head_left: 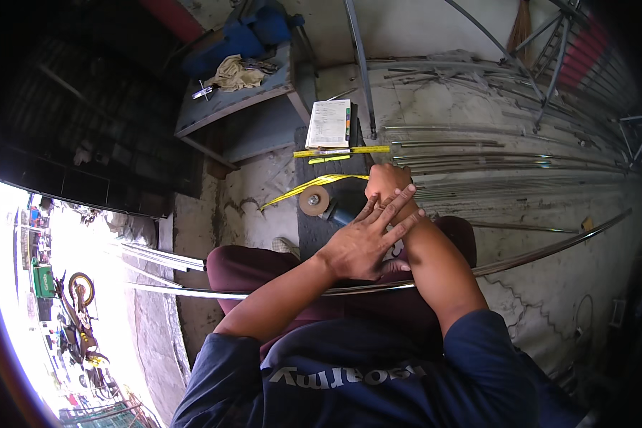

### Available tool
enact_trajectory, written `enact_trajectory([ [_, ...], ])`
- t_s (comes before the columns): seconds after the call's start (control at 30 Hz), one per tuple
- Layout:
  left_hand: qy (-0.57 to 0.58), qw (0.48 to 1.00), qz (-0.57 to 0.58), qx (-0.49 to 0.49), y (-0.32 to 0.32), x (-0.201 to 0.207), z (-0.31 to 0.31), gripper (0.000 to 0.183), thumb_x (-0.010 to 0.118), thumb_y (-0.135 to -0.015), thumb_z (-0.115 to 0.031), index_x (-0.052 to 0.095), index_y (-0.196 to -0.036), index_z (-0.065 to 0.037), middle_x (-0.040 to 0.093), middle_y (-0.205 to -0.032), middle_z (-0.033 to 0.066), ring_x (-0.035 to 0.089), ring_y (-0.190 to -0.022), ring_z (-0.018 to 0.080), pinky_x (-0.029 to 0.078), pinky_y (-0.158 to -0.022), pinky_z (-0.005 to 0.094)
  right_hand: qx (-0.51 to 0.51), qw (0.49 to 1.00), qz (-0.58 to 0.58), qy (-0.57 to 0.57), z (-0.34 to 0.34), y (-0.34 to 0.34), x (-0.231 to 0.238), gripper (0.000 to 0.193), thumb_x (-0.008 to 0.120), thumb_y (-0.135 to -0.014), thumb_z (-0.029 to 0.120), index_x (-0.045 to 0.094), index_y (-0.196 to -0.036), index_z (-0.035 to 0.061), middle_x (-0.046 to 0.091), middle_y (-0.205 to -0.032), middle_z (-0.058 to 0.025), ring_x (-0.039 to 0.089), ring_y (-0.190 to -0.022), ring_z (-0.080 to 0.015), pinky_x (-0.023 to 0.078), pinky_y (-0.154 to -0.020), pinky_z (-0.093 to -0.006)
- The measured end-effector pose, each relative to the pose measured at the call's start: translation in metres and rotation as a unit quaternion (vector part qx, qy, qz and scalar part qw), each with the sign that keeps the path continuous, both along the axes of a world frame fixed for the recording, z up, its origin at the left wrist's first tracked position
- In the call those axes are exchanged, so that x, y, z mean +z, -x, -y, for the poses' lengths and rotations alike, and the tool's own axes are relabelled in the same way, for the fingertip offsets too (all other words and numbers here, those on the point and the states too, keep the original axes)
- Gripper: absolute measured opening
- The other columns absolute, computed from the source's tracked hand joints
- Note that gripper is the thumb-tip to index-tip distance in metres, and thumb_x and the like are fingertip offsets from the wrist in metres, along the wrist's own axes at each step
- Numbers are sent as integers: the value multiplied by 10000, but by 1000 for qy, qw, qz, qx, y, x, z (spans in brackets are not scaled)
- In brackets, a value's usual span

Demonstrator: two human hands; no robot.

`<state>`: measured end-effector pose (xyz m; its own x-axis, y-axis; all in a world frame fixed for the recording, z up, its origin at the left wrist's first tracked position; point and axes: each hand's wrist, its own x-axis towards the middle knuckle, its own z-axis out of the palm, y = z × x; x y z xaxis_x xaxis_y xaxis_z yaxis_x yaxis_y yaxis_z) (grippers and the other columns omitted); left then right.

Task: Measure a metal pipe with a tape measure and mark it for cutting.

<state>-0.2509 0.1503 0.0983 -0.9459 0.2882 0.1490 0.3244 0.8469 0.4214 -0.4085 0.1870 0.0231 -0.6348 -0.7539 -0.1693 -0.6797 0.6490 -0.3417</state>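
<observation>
My left hand (364,246) lies across my right wrist, its fingers spread and holding nothing. Beyond it, my right hand (388,181) is curled closed; whatever it grips is hidden. A yellow measuring tape strip (317,187) runs up to the right hand's fingers from the left. Just left of the hands, an angle grinder (341,215) with a round brown disc (314,200) rests on a dark board (309,232). A long shiny metal tube (299,293) crosses my lap under my forearms.
Farther along the board lie an open notebook (329,125) and a yellow ruler (367,150). A metal worktable (235,103) holds a blue vise (246,36) and a beige cloth (235,73). Several metal tubes (478,158) cover the floor at right. A motorcycle (82,328) stands outside, left.
</observation>
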Motion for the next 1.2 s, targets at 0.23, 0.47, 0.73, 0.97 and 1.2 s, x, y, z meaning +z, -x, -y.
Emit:
enact_trajectory([
  [0.23,-4,1000,-11,22,5,10,-1,965,649,-939,-583,221,-1661,-105,158,-1722,231,281,-1553,457,204,-1257,655,15,1000,4,-20,-6,-1,2,212,709,-804,245,776,-792,45,772,-856,-185,763,-857,-380,514,-889,-546],
  [0.47,51,998,12,40,-5,6,1,973,621,-948,-608,224,-1661,-78,312,-1685,185,221,-1595,377,80,-1251,695,-23,999,-22,12,-4,-2,-7,178,653,-858,186,778,-840,60,780,-912,-174,763,-890,-369,511,-901,-539],
  [0.73,27,985,22,166,-82,-8,45,802,646,-1001,-443,311,-1624,-66,303,-1682,200,231,-1588,381,194,-1270,575,-59,976,104,-184,-23,19,-8,323,722,-821,80,787,-1137,78,769,-1184,-152,738,-1125,-331,589,-915,-458],
  [0.97,-102,892,26,439,-174,0,84,270,713,-968,-162,709,-1192,-12,756,-952,178,741,-853,360,579,-760,411,-86,969,84,-215,-40,49,13,340,691,-807,58,775,-1136,43,749,-1195,-201,726,-1140,-363,592,-923,-426],
  [1.2,26,928,-1,373,-238,-18,125,178,715,-942,-183,746,-1049,-44,743,-1037,138,681,-995,350,530,-898,435,-78,970,5,-229,-32,53,88,313,687,-794,29,775,-1094,4,753,-1154,-216,737,-1101,-365,598,-896,-456],
])
